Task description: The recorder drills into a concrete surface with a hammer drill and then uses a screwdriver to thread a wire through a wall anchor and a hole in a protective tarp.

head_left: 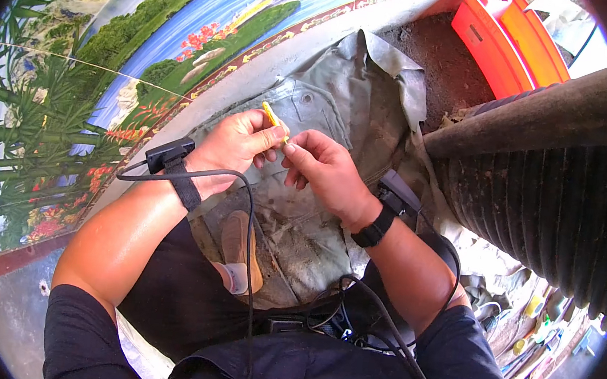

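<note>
A slim yellow piece sticks up from the grip of my left hand, which pinches it between thumb and fingers. What kind of thing it is, I cannot make out. At its lower end my right hand pinches a small yellow tip between thumb and forefinger. Both hands meet in front of me, fingertips nearly touching, over a crumpled grey-green sheet. Each wrist wears a black strap with a small dark box and a cable.
On the left rises a wall painted with a landscape. Orange-red plastic bins stand at the far right. A dark pole and a large black ribbed tube lie right of me. My shoe rests on the sheet; a cable hangs down.
</note>
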Available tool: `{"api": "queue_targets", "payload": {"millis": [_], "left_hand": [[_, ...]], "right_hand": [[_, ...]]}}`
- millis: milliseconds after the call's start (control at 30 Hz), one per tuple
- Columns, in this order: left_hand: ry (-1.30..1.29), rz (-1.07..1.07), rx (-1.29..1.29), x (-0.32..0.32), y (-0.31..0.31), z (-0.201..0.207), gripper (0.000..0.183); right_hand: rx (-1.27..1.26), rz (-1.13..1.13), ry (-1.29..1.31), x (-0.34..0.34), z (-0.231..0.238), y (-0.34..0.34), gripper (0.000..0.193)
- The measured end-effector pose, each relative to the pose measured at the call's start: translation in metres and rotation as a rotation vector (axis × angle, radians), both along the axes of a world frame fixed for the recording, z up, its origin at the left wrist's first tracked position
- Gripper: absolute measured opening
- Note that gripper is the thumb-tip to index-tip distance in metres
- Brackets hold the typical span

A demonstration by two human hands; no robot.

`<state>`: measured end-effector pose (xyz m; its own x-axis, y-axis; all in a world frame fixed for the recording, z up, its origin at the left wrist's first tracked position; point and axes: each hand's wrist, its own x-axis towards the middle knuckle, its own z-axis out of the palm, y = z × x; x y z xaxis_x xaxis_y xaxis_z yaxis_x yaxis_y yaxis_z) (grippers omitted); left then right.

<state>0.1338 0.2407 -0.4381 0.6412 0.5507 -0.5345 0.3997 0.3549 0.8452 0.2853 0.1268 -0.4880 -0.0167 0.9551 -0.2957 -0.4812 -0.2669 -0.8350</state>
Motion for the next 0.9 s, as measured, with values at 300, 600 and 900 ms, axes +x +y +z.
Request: {"api": "queue_targets", "payload": {"millis": [300, 600, 900], "left_hand": [[-0.004, 0.372, 0.147, -0.006, 0.036, 0.002, 0.017], [0.157, 0.165, 0.099, -0.014, 0.048, 0.010, 0.017], [0.298, 0.097, 0.029, -0.057, 0.071, -0.021, 0.018]], "right_hand": [[0.288, -0.005, -0.981, -0.001, -0.013, -0.002, 0.019], [-0.087, 0.086, -1.101, 0.038, -0.085, 0.005, 0.020], [-0.657, 0.090, -1.413, 0.063, -0.146, 0.006, 0.027]]}}
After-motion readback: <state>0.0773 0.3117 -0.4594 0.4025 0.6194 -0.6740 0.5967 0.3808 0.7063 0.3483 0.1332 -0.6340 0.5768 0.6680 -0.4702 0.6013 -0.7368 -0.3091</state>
